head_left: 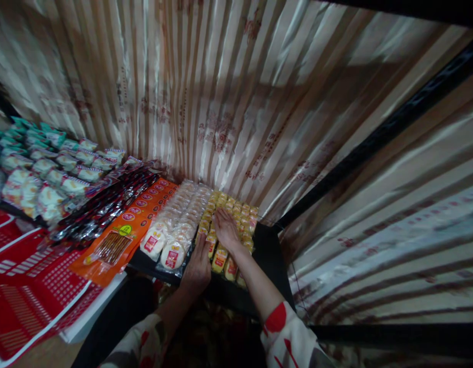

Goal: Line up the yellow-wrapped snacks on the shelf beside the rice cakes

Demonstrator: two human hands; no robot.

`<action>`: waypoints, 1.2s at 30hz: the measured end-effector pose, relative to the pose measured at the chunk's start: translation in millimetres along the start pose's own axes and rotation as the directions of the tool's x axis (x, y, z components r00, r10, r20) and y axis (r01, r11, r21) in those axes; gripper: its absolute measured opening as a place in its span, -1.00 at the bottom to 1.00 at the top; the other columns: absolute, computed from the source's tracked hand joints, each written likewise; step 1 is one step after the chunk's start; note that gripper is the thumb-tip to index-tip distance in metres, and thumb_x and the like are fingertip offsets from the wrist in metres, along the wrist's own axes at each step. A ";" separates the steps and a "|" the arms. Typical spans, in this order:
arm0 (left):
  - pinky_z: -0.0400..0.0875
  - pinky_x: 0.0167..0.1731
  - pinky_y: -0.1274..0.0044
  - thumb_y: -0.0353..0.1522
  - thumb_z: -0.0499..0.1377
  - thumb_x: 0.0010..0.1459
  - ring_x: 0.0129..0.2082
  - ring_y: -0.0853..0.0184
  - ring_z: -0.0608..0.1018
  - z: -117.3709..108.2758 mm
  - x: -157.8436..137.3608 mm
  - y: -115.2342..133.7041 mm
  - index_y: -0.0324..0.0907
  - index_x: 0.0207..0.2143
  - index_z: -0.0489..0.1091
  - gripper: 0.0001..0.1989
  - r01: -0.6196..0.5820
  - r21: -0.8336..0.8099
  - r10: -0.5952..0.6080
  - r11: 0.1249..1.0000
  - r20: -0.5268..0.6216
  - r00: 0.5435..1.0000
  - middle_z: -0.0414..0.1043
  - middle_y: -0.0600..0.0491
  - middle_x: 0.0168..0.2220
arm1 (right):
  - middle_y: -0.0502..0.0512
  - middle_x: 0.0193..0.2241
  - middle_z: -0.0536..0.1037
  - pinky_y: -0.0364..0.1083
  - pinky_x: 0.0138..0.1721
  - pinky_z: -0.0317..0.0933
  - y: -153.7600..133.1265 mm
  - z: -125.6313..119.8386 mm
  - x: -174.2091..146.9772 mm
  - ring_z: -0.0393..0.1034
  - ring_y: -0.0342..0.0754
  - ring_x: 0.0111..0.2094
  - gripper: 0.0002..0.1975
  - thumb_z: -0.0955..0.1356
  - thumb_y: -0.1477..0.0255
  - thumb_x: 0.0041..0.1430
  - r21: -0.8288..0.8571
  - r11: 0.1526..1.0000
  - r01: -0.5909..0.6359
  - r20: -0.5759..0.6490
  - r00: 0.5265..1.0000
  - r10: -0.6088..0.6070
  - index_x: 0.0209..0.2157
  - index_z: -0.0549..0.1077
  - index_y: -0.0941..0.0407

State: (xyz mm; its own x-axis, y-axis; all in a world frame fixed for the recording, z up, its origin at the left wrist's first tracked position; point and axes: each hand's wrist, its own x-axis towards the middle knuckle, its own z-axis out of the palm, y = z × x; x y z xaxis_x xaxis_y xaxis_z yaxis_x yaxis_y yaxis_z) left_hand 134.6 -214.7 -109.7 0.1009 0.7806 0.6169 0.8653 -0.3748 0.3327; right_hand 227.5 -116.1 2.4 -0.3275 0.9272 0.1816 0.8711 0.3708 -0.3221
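Note:
Rows of small yellow wrapped cakes point(220, 259) stand at the right end of a black shelf point(267, 255). My right hand point(227, 231) lies flat on top of them, fingers stretched out. At the left front edge of these rows, my left hand point(198, 268) rests with its fingers straight and pointing away from me, between the yellow cakes and the white ones. Beside it on the left are two rows of round white wrapped cakes point(172, 255) with red labels. Part of the yellow rows is hidden under my hands.
Left of the white cakes lie a long orange snack packet point(139, 217), dark shiny packets point(110, 199) and several rows of white-and-green bags point(48, 163). Red plastic baskets point(37, 286) stand at the lower left. Striped plastic sheeting point(221, 102) hangs behind, with a black bar point(359, 148) on the right.

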 end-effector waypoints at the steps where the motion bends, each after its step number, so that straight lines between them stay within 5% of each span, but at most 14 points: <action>1: 0.18 0.14 0.24 -0.59 -0.12 0.08 0.26 0.10 -0.15 0.2 0.1 0.1 -0.45 0.11 0.05 -0.51 -0.002 0.005 0.002 1.000 0.004 1.000 -0.16 -0.29 0.26 | 0.19 0.17 0.21 0.02 0.24 -0.26 -0.3 1.0 1.9 -0.08 -0.03 0.24 -0.51 0.02 0.30 0.30 -0.017 1.000 0.007 0.020 1.000 -0.007 0.09 0.28 0.25; 12: 0.22 0.09 0.20 -0.59 -0.11 0.05 0.25 0.04 -0.14 -5.8 2.9 5.0 -0.47 0.16 0.00 -0.43 -0.026 0.078 0.021 0.997 0.068 0.997 -0.13 -0.31 0.25 | 0.17 0.24 0.01 0.04 0.23 -0.38 -7.7 16.7 26.3 -0.23 -0.04 0.27 -0.45 -0.01 0.25 0.29 -0.221 0.974 0.050 0.206 0.978 -0.004 0.20 0.05 0.24; 25: 0.18 0.10 0.17 -0.58 -0.09 0.09 0.27 0.09 -0.12 -6.3 0.2 4.9 -0.26 0.25 -0.21 -0.33 0.037 -0.101 -0.028 0.994 0.092 0.995 -0.35 -0.18 0.30 | 0.23 0.23 0.04 0.06 0.24 -0.39 8.3 24.7 61.8 -0.25 0.00 0.27 -0.43 0.02 0.25 0.27 -0.207 0.976 0.062 0.150 0.988 -0.031 0.20 0.06 0.30; 36: 0.15 0.13 0.22 -0.57 -0.11 0.14 0.28 0.14 -0.14 -7.5 2.4 6.6 -0.22 0.23 -0.13 -0.41 0.056 -0.098 -0.048 0.994 0.077 0.996 -0.39 -0.11 0.31 | 0.25 0.22 0.06 0.08 0.23 -0.40 15.8 25.1 89.2 -0.20 0.00 0.27 -0.45 0.04 0.26 0.27 -0.185 0.983 0.014 0.148 0.989 0.013 0.18 0.10 0.29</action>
State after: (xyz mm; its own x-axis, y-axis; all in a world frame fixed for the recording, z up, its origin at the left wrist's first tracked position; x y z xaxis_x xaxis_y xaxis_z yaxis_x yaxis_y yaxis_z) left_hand 136.9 -219.0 -100.6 0.0964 0.8340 0.5433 0.8176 -0.3777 0.4346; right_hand 202.9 -26.2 -9.8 -0.3665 0.9297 0.0376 0.9189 0.3680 -0.1424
